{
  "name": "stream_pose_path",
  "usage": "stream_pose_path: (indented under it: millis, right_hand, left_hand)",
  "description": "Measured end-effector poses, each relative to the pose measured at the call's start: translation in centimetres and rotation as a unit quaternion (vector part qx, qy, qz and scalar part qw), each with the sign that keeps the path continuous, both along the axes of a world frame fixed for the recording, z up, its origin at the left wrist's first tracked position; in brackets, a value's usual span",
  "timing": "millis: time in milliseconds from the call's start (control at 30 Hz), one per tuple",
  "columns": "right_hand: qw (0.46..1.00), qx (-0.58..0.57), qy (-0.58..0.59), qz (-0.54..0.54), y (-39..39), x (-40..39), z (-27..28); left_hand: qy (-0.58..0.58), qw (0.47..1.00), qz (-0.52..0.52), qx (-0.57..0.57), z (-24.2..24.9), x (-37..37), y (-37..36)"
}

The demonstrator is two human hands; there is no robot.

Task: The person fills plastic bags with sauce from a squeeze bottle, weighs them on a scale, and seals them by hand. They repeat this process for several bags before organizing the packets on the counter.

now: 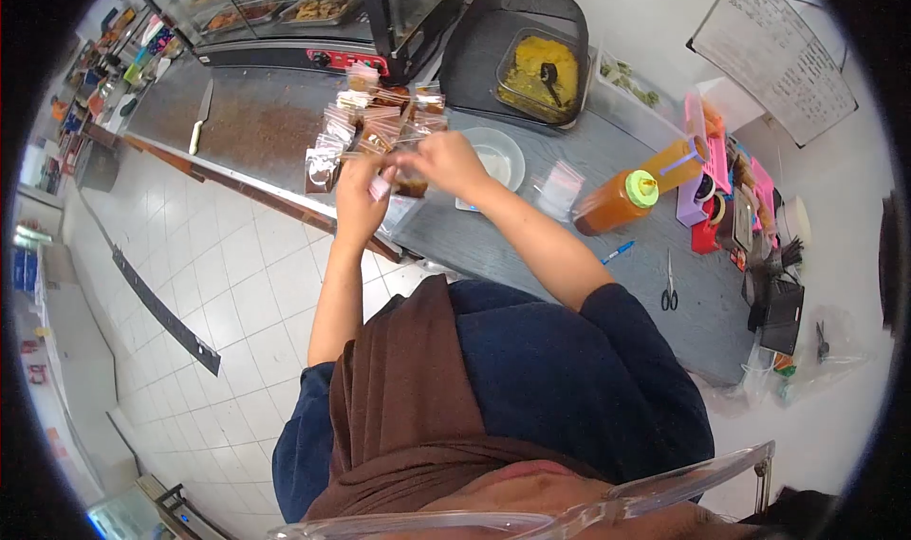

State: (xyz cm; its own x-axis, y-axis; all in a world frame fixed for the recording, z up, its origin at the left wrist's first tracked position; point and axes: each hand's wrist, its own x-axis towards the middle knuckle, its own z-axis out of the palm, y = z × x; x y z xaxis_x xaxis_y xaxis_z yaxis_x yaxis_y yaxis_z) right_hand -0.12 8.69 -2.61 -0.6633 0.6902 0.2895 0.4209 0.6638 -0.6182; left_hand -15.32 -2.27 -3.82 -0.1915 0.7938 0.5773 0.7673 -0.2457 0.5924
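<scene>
- Left hand (359, 191) and right hand (446, 163), fingers closed, pinch one small sauce pouch (408, 185) over the counter (531, 236) edge.
- Pouch looks light, soft, slippery; grip the top seam.
- Filled pouches (375, 122) piled just beyond.

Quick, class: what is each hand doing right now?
Left hand: closed on a small plastic sachet.
Right hand: closed, pinching the same sachet.

Top: dark navy blue, short sleeves ending above the elbows.
Scarf: brown cloth, draped down the chest in soft folds.
Forearms: bare, no watch or bands visible.
Hands (359, 191) (446, 163): bare, no gloves.
</scene>
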Motion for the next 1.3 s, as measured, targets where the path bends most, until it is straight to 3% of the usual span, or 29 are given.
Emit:
stream_pose_path:
  millis: [67,100,133,167,200,267,300,400,500,700,900,967,1000,1033,1167,1267,1300]
  right_hand:
    - [0.997,0.032,0.002,-0.069,1.8,-1.4,-2.2]
    - [0.991,-0.042,-0.09,-0.092,2.2,-1.1,-1.8]
    - [0.996,-0.021,-0.045,-0.074,2.1,-0.7,-1.9]
    - [0.998,0.001,0.001,-0.056,1.6,-0.2,-2.1]
    - [0.998,0.022,0.045,-0.039,0.9,0.3,-2.3]
    - [0.984,-0.002,0.168,0.057,-2.3,1.5,-0.3]
    - [0.968,-0.014,0.229,0.103,-3.8,2.3,0.3]
    - [0.987,-0.034,0.146,0.064,-5.8,5.7,-0.1]
    - [0.988,-0.031,0.141,0.054,-6.2,8.8,-0.5]
    - [0.986,0.04,0.162,0.014,-7.6,12.5,0.3]
    - [0.984,0.069,0.153,-0.063,-8.3,15.7,-0.4]
    - [0.979,0.044,0.164,-0.111,-8.6,16.6,-0.1]
    - [0.976,0.013,0.17,-0.138,-8.9,17.1,0.5]
    - [0.971,-0.017,0.175,-0.165,-9.1,17.6,1.1]
    - [0.973,-0.066,0.164,-0.148,-9.3,19.3,2.4]
    - [0.99,-0.031,0.132,-0.045,-9.4,20.8,3.2]
    - [0.992,-0.026,0.125,-0.002,-9.5,21.2,3.7]
  left_hand:
    - [-0.045,0.998,0.036,0.023,-0.4,0.0,-0.1]
    - [-0.064,0.996,0.043,0.042,-0.5,0.1,-0.1]
    - [-0.082,0.994,0.049,0.061,-0.6,0.2,-0.1]
    - [-0.178,0.983,0.011,0.054,-1.7,0.4,0.0]
    - [-0.304,0.952,-0.044,-0.002,-1.7,0.7,-0.2]
    - [-0.536,0.823,-0.15,-0.115,-1.8,1.9,-0.9]
    - [-0.553,0.796,-0.18,-0.165,-0.9,2.8,-1.3]
    - [-0.538,0.741,-0.296,-0.271,-0.5,4.7,-1.3]
    - [-0.488,0.724,-0.367,-0.321,0.4,6.3,-0.7]
    - [-0.495,0.674,-0.4,-0.375,1.2,9.9,0.0]
    - [-0.436,0.714,-0.394,-0.382,0.9,12.4,0.6]
    - [-0.258,0.88,-0.32,-0.239,0.8,13.4,0.7]
    - [-0.161,0.935,-0.274,-0.156,1.2,14.1,0.7]
    - [-0.168,0.956,-0.235,-0.043,1.6,15.0,0.9]
    - [-0.196,0.95,-0.245,0.006,3.4,16.2,0.9]
    - [-0.403,0.868,-0.257,-0.14,3.3,14.8,2.3]
    - [-0.437,0.824,-0.312,-0.18,2.7,14.0,2.8]
